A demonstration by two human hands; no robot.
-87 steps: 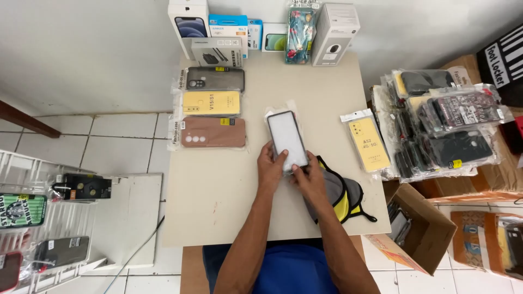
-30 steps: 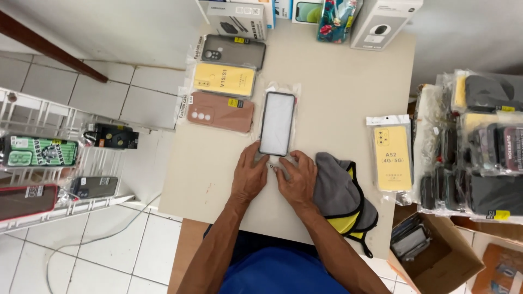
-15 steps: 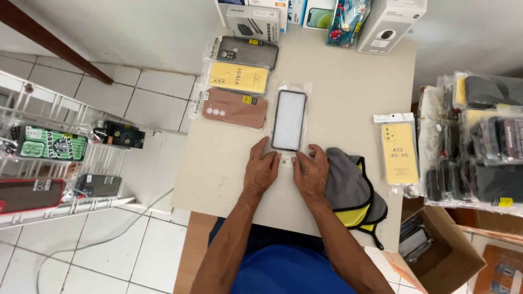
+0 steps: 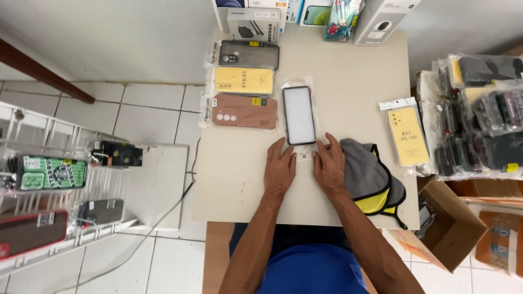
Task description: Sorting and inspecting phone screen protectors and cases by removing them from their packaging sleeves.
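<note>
A black-framed screen protector in a clear sleeve [image 4: 299,114] lies flat on the beige table [image 4: 354,87]. My left hand [image 4: 279,169] rests palm down just below it, fingertips touching the sleeve's lower left corner. My right hand [image 4: 329,166] lies beside it, fingertips at the sleeve's lower right corner and the small tab. Neither hand lifts anything. A grey and yellow pouch [image 4: 372,179] sits against my right hand.
Three packaged phone cases, grey [image 4: 248,54], yellow [image 4: 243,80] and brown [image 4: 243,111], line the table's left. Another yellow case [image 4: 406,135] lies right. Boxes [image 4: 253,22] stand at the back. A wire rack of cases [image 4: 49,174] is left; a pile of cases [image 4: 479,109] and a cardboard box [image 4: 452,228] right.
Both hands have slid down from over the sleeve to its lower edge and stayed there. The head camera has drifted, so the table sits more to the right.
</note>
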